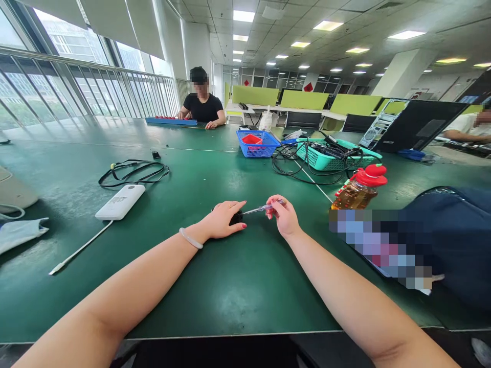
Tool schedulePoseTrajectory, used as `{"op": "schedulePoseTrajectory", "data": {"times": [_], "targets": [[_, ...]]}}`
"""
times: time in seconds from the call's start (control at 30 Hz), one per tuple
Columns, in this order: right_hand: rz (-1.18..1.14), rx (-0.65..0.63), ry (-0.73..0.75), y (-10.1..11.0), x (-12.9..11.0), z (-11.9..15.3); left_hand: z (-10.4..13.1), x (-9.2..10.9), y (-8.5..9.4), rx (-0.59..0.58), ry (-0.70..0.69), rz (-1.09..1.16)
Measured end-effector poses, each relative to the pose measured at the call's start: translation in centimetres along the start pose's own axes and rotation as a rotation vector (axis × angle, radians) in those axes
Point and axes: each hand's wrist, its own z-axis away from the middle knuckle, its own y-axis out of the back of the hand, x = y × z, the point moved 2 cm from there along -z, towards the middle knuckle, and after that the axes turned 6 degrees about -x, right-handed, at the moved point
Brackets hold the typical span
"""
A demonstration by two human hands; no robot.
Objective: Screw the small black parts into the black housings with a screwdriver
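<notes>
The left hand [224,221] presses a small black part [236,218] flat on the green desk [230,286], fingers laid together over it. The right hand [283,214] pinches a thin screwdriver [261,208], its tip at the part. This looks like the screw-turning step. Next, the tip must sit straight while the part stays held down.

Bright window daylight glares off the green table [238,286]; edges bend outward

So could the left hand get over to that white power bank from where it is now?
Probably yes. The left hand rests on a small black part, and only bare green table lies between it and the white power bank; it would have to release the part.
</notes>
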Motion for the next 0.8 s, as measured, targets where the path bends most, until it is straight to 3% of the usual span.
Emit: {"op": "schedulePoseTrajectory", "data": {"times": [0.23,0.53,0.67,0.8], "targets": [[-0.098,-0.032,-0.101,0.2,0.9,-0.5,0.2,0.6,0.1,-0.035,-0.118,-0.021],[-0.188,0.118,-0.080,0.8,1.5,-1.0,0.6,1.5,0.2,-0.039,-0.087,-0.061],[-0.194,0.159,-0.079,0.9,1.5,-0.9,4.2,1.4,1.2,-0.112,-0.053,0.002],[-0.189,0.204,-0.066,1.0,1.5,-0.8,11.2,0.0,2.8,-0.082,0.004,0.010]]}}
